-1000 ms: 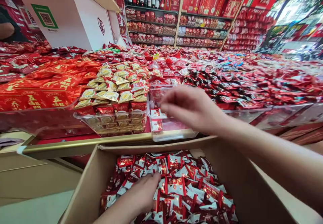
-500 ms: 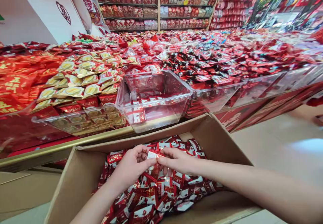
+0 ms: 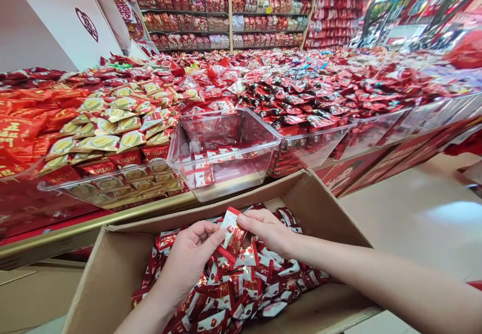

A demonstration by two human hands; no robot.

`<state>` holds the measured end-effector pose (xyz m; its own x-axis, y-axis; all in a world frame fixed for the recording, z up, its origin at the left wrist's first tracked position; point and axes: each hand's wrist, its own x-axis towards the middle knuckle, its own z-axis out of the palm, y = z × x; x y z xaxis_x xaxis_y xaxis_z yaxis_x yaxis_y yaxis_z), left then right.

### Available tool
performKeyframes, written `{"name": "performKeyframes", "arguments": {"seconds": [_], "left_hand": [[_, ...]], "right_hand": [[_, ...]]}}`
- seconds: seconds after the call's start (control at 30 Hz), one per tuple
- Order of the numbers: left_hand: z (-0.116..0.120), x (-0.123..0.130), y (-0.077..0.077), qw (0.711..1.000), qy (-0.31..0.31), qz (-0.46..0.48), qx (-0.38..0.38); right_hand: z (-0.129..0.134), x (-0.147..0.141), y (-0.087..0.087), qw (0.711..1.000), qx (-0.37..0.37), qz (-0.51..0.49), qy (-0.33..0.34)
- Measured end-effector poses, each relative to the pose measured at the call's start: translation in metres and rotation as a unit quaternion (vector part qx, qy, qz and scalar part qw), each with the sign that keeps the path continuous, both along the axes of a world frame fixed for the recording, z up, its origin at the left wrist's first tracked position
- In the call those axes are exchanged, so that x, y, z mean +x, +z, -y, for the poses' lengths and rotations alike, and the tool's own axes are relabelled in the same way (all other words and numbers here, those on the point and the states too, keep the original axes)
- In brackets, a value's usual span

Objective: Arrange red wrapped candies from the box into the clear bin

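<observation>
Between my two hands is a red and white candy packet (image 3: 232, 234), tilted with its printed face toward me. My left hand (image 3: 194, 251) pinches its left edge between thumb and fingers. On the upper right edge, my right hand (image 3: 265, 228) grips the same packet. Both hands are above an open cardboard box (image 3: 113, 268) holding a heap of similar red and white packets (image 3: 241, 286). Just beyond the box stands a clear plastic bin (image 3: 241, 173), with a few rows of such packets (image 3: 205, 168) at its left and back.
Durian packets (image 3: 109, 123) are piled in a bin on the left, next to large red bags (image 3: 22, 138). Dark red packets (image 3: 297, 98) fill bins to the right. A gold rail (image 3: 143, 213) runs along the display's front. Stocked shelves (image 3: 226, 17) stand behind; tiled floor (image 3: 406, 208) lies at right.
The packet has come up and turned more upright, showing its printed face. My right hand has shifted to its upper right edge. The camera view has moved slightly.
</observation>
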<state>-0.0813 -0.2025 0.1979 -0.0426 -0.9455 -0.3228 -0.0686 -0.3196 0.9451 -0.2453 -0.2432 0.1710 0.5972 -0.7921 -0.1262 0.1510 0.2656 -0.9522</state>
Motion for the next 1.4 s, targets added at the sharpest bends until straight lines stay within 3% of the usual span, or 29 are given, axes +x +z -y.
{"name": "performKeyframes", "arguments": {"seconds": [0.17, 0.37, 0.5, 0.8, 0.93, 1.1, 1.23, 1.4], "left_hand": [[-0.001, -0.005, 0.000, 1.000, -0.008, -0.018, 0.001], [-0.002, -0.008, -0.007, 0.998, -0.058, -0.001, -0.038], [-0.005, -0.008, -0.007, 0.993, -0.099, 0.002, -0.057], [-0.012, -0.013, 0.002, 0.991, -0.017, 0.007, -0.135], [-0.010, -0.015, 0.003, 0.993, -0.011, -0.028, -0.118], [-0.008, -0.016, 0.001, 0.993, -0.094, -0.063, -0.045], [-0.010, -0.017, -0.001, 0.981, -0.187, -0.007, -0.056], [-0.011, -0.017, -0.003, 0.983, -0.175, 0.041, -0.045]], "right_hand": [[0.001, -0.002, 0.004, 0.997, -0.046, -0.027, -0.054], [0.008, -0.004, 0.001, 0.976, -0.166, -0.118, -0.077], [0.007, -0.005, 0.001, 0.973, -0.167, -0.129, -0.096], [0.000, -0.002, 0.011, 0.958, -0.181, -0.112, -0.190], [0.003, -0.003, 0.013, 0.955, -0.202, -0.117, -0.182], [0.003, -0.004, 0.013, 0.918, -0.326, -0.183, -0.131], [-0.001, -0.003, 0.010, 0.869, -0.428, -0.235, -0.082], [-0.002, -0.003, 0.013, 0.847, -0.451, -0.264, -0.099]]}}
